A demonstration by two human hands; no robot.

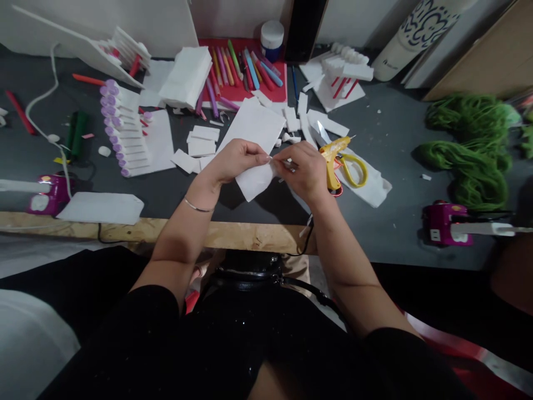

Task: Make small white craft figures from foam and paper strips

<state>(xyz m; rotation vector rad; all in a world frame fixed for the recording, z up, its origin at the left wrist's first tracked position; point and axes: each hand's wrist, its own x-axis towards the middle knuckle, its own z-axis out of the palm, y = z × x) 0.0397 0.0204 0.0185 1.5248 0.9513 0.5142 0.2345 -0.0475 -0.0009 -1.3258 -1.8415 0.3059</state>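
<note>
My left hand and my right hand meet over the table's front part, fingertips pinched close together. Between them is a small white piece, too small to make out well, and both hands grip it. Under and in front of the fingers lie white sheets. Just right of my right hand rests a yellow glue gun, beside yellow-handled scissors. Small white rectangles lie left of the sheets.
Colored pens lie on a red sheet at the back, by a white-lidded jar. White models with purple tops stand left. Green yarn, a bottle and a purple device are right.
</note>
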